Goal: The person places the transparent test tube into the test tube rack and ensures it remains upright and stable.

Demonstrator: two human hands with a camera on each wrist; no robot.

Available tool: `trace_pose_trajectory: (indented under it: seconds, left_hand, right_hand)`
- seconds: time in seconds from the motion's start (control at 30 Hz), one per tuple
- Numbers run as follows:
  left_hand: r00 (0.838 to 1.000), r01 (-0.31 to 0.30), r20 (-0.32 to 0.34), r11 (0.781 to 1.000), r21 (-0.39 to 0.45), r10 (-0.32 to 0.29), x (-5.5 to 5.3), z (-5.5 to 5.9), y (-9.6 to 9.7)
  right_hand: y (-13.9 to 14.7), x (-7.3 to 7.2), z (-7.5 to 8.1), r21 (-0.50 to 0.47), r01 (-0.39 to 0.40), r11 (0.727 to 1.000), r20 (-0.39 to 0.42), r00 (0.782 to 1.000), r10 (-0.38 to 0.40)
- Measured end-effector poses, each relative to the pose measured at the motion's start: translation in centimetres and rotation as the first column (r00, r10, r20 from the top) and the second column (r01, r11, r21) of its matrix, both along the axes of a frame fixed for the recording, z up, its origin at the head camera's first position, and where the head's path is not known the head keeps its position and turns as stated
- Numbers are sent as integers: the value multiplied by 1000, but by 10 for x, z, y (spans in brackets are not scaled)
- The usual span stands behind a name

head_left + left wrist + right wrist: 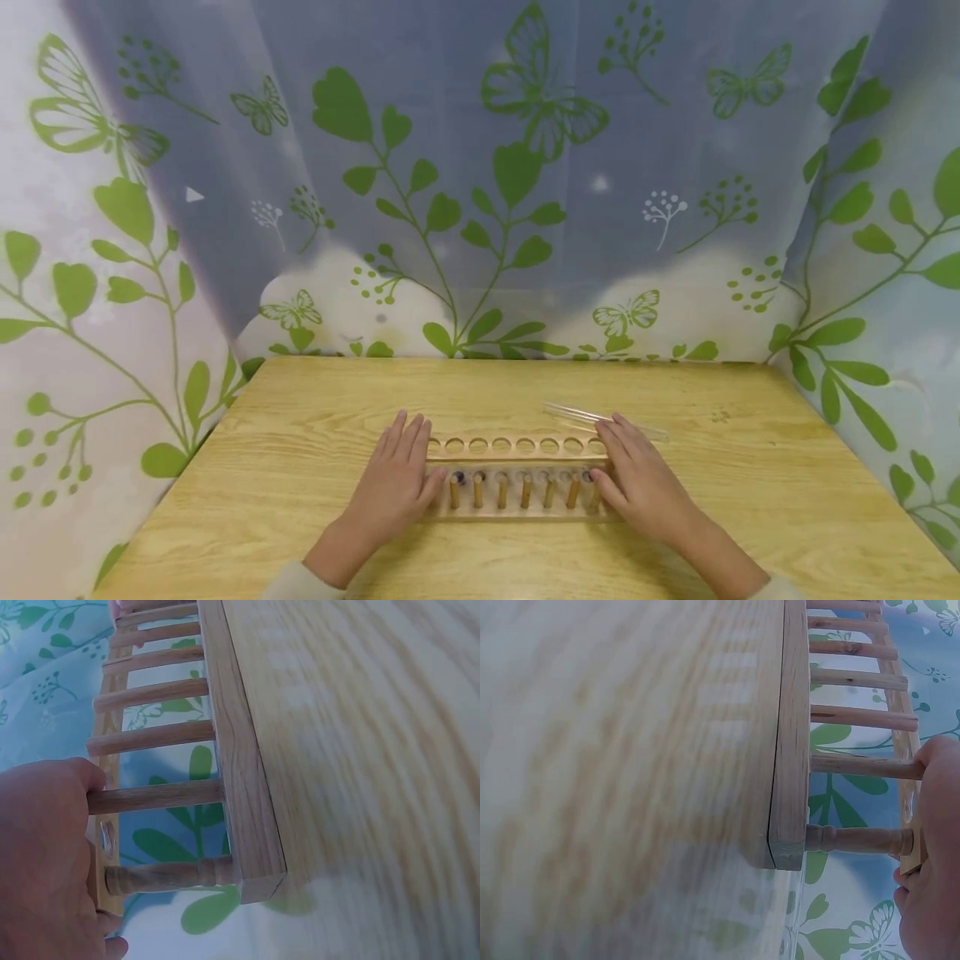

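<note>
A wooden test tube rack (517,458) stands on the table in front of me, with a row of round holes in its top bar and upright pegs below. My left hand (396,475) grips the rack's left end, its thumb at the front and the other fingers stretched toward the back. At the opposite end my right hand (647,479) holds it the same way. In the left wrist view the thumb touches the rack's top bar (114,724). From the right wrist view, the rack's base (789,750) appears level on the table.
Thin clear glass tubes (576,412) lie on the wood-grain table (300,408) behind the rack, partly hidden by my right hand. A curtain (450,275) with green leaves and butterflies hangs along the table's back and sides.
</note>
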State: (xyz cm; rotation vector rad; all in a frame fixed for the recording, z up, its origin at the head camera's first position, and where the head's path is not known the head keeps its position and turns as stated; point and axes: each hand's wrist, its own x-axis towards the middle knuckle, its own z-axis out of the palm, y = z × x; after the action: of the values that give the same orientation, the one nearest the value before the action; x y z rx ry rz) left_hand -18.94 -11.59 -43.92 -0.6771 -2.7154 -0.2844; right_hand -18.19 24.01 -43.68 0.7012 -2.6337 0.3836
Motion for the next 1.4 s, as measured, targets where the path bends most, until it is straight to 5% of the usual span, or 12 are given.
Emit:
trace_pose_trajectory:
  seconds: [0.3, 0.77, 1.4]
  left_hand:
    - [999, 23, -33, 1000, -5, -23, -2, -2, 6]
    - [1000, 19, 15, 1000, 5, -19, -8, 2, 29]
    - [999, 16, 43, 999, -28, -15, 0, 5, 46]
  right_hand:
    - [3, 3, 2, -30, 10, 1000, 29, 1000, -9]
    - [21, 5, 2, -71, 22, 997, 52, 998, -18]
    - [40, 12, -3, -101, 43, 994, 61, 997, -37]
